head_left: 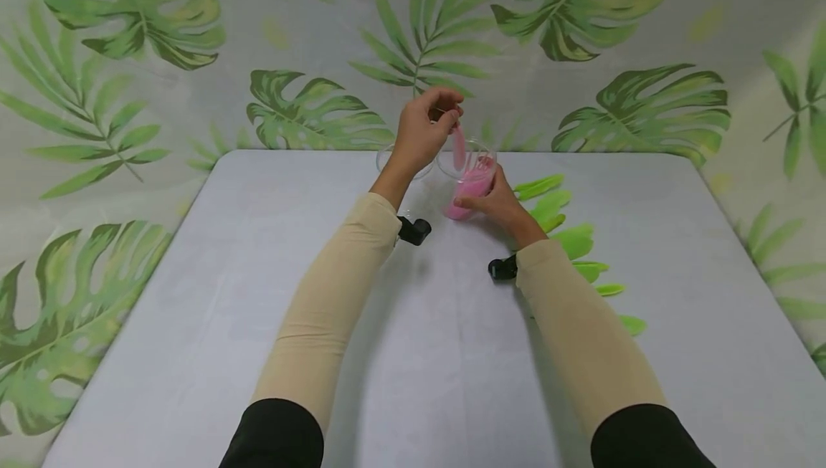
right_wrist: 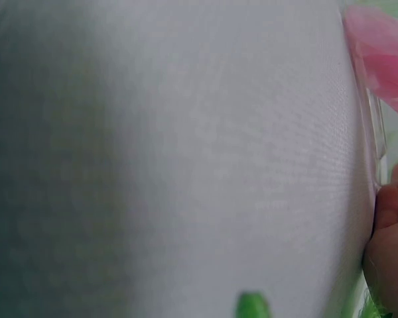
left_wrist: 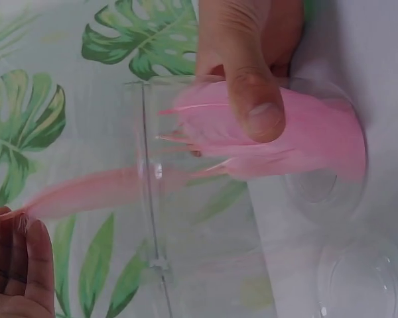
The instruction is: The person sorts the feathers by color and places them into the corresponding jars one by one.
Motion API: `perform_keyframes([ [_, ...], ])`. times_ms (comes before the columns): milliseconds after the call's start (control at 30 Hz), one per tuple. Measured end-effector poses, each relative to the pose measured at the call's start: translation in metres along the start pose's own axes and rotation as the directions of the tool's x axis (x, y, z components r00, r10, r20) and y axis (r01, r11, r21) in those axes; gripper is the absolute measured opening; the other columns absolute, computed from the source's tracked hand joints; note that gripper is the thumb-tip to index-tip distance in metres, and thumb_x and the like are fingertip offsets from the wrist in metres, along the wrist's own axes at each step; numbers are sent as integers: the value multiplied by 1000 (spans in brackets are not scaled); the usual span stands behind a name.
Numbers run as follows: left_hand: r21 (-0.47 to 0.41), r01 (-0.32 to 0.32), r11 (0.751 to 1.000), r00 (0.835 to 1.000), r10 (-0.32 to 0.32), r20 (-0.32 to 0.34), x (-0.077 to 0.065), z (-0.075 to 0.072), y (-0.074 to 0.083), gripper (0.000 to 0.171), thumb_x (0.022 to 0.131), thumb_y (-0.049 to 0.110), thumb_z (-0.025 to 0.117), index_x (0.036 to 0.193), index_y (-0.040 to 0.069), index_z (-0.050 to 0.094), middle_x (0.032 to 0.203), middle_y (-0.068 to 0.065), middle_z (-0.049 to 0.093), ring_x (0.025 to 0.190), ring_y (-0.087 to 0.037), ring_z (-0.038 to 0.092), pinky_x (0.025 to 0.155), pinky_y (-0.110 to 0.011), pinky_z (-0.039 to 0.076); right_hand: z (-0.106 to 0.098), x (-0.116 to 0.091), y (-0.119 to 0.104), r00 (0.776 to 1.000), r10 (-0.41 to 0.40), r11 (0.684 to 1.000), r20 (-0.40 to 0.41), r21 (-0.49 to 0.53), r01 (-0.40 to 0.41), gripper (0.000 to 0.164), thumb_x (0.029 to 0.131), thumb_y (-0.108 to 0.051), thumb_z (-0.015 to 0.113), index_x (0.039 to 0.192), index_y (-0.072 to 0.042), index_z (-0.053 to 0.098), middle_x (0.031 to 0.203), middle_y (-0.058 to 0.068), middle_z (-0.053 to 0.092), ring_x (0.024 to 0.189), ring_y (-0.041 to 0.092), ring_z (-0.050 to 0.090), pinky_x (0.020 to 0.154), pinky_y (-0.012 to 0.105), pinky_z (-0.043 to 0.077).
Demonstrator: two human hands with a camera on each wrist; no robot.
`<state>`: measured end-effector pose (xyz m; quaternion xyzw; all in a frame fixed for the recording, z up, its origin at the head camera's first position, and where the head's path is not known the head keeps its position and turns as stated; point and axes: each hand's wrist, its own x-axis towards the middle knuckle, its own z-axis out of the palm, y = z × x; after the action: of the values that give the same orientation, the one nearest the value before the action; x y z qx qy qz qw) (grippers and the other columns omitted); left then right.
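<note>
In the head view, my left hand (head_left: 421, 131) pinches the quill end of a pink feather (head_left: 459, 149) above a clear round container (head_left: 495, 161). More pink feathers (head_left: 473, 187) are bunched inside that container. My right hand (head_left: 502, 201) grips the container's side low down near the table. The left wrist view shows the right thumb (left_wrist: 255, 99) lying across the clear wall, over the bunched feathers (left_wrist: 318, 132). There the held feather (left_wrist: 86, 193) reaches from the left fingertips to the container's mouth, its far tip overlapping the inside.
A second clear container (head_left: 382, 162) stands to the left, partly behind my left wrist. Several bright green feathers (head_left: 574, 240) lie in a row on the white tabletop (head_left: 161, 310), partly under my right forearm. A leaf-print cloth (head_left: 426, 45) hangs behind the table.
</note>
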<state>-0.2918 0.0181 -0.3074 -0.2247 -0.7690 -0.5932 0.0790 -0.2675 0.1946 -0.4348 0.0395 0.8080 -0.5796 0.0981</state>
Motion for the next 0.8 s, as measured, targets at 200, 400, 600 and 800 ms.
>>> perform_keyframes([
  [200, 15, 6, 1000, 1000, -6, -4, -1, 3, -7, 18, 99, 7, 59, 115, 3, 66, 104, -14, 68, 84, -16, 65, 75, -23, 55, 1, -2, -2, 1000, 7, 1000, -1, -4, -7, 109, 82, -31, 82, 158, -18, 5, 160, 11, 28, 146, 28, 31, 125, 45, 23],
  [400, 18, 35, 999, 999, -36, 27, -4, 7, -12, 18, 100, 7, 57, 115, 5, 66, 104, -14, 68, 85, -16, 64, 75, -22, 55, 1, -2, -1, 1000, -11, 1000, 7, 25, 11, 107, 82, -27, 82, 157, -18, 7, 158, 11, 30, 145, 27, 30, 125, 44, 23],
  [600, 63, 49, 997, 994, -55, 99, -6, 14, -19, 19, 100, 7, 56, 116, 4, 65, 106, -18, 68, 83, -18, 64, 72, -22, 52, 1, 1, 2, 1000, -18, 999, 16, 43, 17, 104, 82, -25, 81, 156, -19, 8, 156, 9, 31, 142, 25, 32, 125, 43, 24],
  [800, 129, 54, 990, 981, -77, 178, -6, 21, -24, 20, 99, 9, 59, 117, 5, 67, 103, -12, 69, 81, -16, 65, 72, -23, 53, 0, 0, 3, 999, -53, 997, 9, 58, 52, 101, 82, -22, 80, 155, -18, 11, 153, 12, 34, 138, 26, 36, 122, 43, 27],
])
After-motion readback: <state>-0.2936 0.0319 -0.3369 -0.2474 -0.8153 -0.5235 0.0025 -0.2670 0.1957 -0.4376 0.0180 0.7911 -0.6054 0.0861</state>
